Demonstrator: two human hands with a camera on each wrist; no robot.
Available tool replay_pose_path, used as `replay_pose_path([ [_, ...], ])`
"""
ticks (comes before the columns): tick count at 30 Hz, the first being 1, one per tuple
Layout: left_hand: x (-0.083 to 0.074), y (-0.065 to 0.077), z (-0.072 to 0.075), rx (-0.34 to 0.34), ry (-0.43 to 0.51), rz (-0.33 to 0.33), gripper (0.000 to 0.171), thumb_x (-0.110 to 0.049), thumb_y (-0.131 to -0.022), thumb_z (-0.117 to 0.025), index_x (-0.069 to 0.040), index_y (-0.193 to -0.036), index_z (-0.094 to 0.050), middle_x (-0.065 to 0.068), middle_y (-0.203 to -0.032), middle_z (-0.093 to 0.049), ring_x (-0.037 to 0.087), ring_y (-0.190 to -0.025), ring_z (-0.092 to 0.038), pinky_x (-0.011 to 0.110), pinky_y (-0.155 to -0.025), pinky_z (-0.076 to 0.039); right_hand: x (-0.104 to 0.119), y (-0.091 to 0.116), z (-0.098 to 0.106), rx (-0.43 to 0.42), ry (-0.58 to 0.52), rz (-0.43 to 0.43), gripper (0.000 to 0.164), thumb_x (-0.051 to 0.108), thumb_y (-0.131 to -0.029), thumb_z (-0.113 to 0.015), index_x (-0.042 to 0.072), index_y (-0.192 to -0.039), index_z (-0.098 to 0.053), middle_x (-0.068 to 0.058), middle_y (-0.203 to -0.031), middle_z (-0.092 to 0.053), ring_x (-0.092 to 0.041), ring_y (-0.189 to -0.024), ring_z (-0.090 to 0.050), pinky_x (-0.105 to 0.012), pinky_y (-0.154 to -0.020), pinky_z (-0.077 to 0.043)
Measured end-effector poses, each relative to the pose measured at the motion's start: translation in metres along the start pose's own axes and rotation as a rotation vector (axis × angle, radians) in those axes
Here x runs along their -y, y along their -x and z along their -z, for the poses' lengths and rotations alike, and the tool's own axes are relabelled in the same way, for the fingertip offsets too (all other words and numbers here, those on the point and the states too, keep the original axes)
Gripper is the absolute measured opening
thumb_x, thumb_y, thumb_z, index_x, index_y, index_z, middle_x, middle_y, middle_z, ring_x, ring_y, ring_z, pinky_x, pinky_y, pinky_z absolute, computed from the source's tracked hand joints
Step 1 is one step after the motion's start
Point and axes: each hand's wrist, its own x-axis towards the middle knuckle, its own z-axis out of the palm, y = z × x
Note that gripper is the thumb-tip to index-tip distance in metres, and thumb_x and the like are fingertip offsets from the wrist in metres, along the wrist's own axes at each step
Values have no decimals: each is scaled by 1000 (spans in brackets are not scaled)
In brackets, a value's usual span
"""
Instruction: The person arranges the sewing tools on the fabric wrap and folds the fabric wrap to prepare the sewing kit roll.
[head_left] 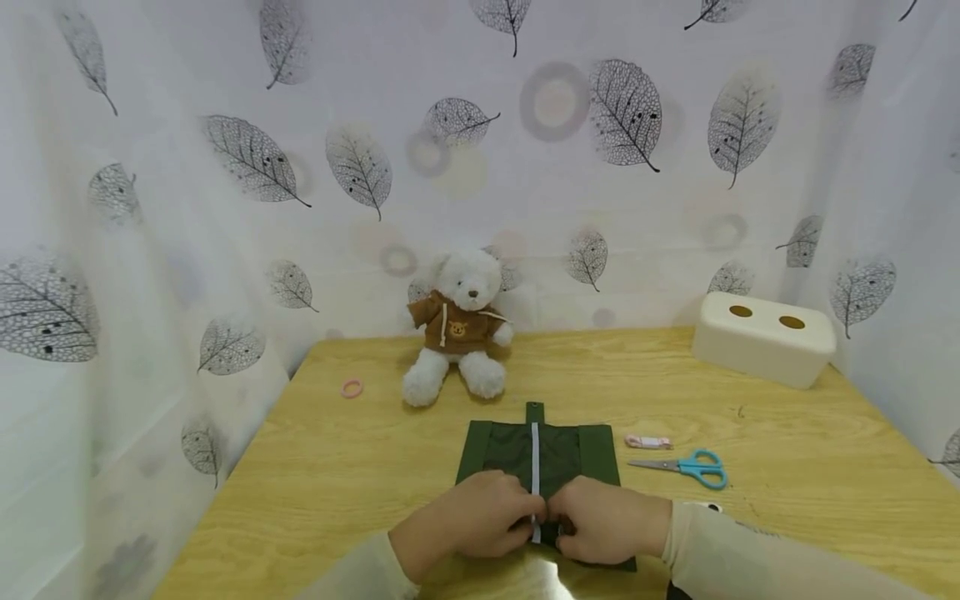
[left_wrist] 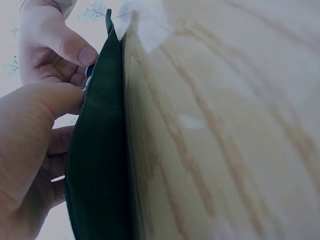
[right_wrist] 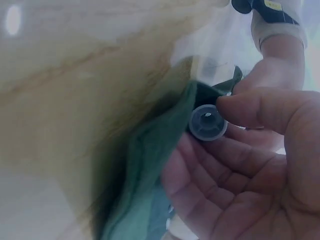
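A dark green fabric piece with a white lengthwise strip and a small tab at its far end lies on the table. My left hand pinches it near the strip's near end. In the left wrist view the green fabric stands up along its edge beside the left thumb. Close by on the right, my right hand pinches a small round translucent plastic piece against the fabric, seen in the right wrist view. Its exact kind is unclear. The fingers partly hide the fabric's near edge.
Blue-handled scissors and a small pink-and-white bundle lie right of the fabric. A white teddy bear sits behind, a pink ring to its left. A cream box with two holes stands at the back right.
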Motion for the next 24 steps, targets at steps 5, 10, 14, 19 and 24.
replay_pose_path([
  [5,0,1,0,-21,-5,1,12,-18,-94,-69,-24,-104,-72,-14,-82,-67,-8,-67,-51,8,-62,-41,-2,0,4,2,-56,-26,12,9,-89,-73,14,-99,-76,18,-75,-63,5,-64,-56,-17,-59,-49],
  [10,0,3,2,3,14,16,13,-20,-93,-70,-24,-106,-73,-14,-85,-68,-8,-69,-54,8,-64,-42,-2,-1,3,9,-76,-40,12,10,-87,-77,14,-98,-75,18,-77,-64,5,-67,-58,-18,-61,-51],
  [14,0,3,3,41,45,55,14,-22,-93,-72,-24,-107,-73,-15,-90,-69,-8,-74,-56,8,-68,-44,-2,-2,2,-1,-75,-50,15,8,-84,-78,13,-98,-76,17,-75,-63,4,-67,-57,-18,-61,-50],
  [19,2,4,5,93,73,91,13,-29,-92,-75,-26,-104,-70,-17,-90,-67,-9,-76,-56,9,-68,-44,-2,-4,0,-8,-106,-73,16,9,-82,-81,15,-96,-75,15,-79,-65,3,-69,-59,-19,-62,-51],
  [24,2,3,4,116,88,107,13,-32,-93,-74,-26,-103,-70,-18,-92,-66,-9,-77,-56,9,-68,-44,0,-5,-1,-31,-128,-86,19,9,-80,-83,18,-93,-71,16,-78,-63,3,-70,-58,-20,-63,-51],
])
